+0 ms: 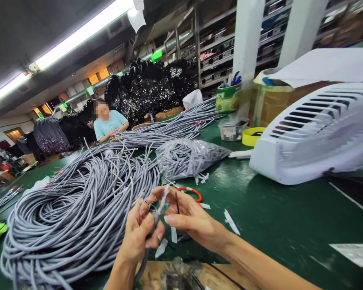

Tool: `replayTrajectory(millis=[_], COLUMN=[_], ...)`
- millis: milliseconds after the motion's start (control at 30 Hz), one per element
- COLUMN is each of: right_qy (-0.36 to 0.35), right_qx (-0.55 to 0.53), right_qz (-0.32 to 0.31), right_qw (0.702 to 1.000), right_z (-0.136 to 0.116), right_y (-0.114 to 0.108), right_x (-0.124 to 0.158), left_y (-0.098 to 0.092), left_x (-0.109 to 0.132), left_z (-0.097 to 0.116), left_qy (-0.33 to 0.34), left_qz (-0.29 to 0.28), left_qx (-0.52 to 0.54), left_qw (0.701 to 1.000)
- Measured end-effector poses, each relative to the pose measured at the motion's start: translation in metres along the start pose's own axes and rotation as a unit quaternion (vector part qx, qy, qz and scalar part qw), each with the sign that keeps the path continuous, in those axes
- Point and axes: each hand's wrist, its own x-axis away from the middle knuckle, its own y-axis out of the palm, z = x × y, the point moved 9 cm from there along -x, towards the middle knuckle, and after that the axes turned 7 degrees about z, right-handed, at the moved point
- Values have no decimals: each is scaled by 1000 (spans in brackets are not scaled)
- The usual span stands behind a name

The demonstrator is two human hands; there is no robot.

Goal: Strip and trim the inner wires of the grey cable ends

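My left hand [142,229] is closed around a grey cable [155,222], just below its stripped end. The exposed core [163,200] looks whitish and wrapped, and points up between my hands. My right hand [189,215] curls around this end from the right, its fingers behind it and its thumb in front, near the left fingertips. A thin dark strip [177,202] shows against the right fingers; its kind is unclear. Left of my hands lies a large coil of grey cables [78,201]. Behind them is a clear plastic bag [190,157] of short grey pieces.
An orange-red ring [195,193] and white scraps [231,221] lie on the green table [275,217]. At right stand a white vented housing [314,133], yellow tape [251,136] and a plastic tub [232,129]. Across the table sits a person in light blue [110,123].
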Motion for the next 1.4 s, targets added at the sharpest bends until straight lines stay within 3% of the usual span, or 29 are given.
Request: replayTrajectory(millis=[67, 200, 333, 500, 700, 867, 933, 1033, 1133, 1233, 1400], right_qy=[0, -5, -32, -104, -196, -253, -267, -248, -187, -149, -86], right_qx=[13, 27, 26, 48, 173, 117, 153, 264, 332, 345, 318], right_qz=[22, 144, 216, 225, 128, 284, 318, 286, 201, 137, 128], right_qw=[1000, 989, 975, 967, 957, 917, 897, 887, 902, 917, 935], right_z=[2, 6, 5, 2, -9, -40, -46, -42, -23, -7, 11], right_y=[-5, -27, -38, -35, -14, -47, -49, -35, -18, -8, -14], right_x=[-2, -6, -4, 2, 10, 19, 22, 19, 11, 7, -1], left_y=[-1, -1, -10, -29, -42, -47, -47, -51, -55, -54, -51], left_x=[0, 1, -2, -8, -9, -1, 1, 6, 11, 12, 11], left_z=[-3, -3, -5, -8, -6, 1, 3, 8, 17, 23, 18], left_qy=[-12, 8, 15, 10, 14, 40, 56, 86, 123, 142, 114], left_qz=[0, -4, 70, 183, 236, 280, 284, 307, 335, 339, 336], left_qx=[16, 31, 1, -17, -8, -43, -62, -105, -156, -183, -142], left_qw=[1000, 999, 997, 983, 972, 958, 955, 942, 921, 912, 924])
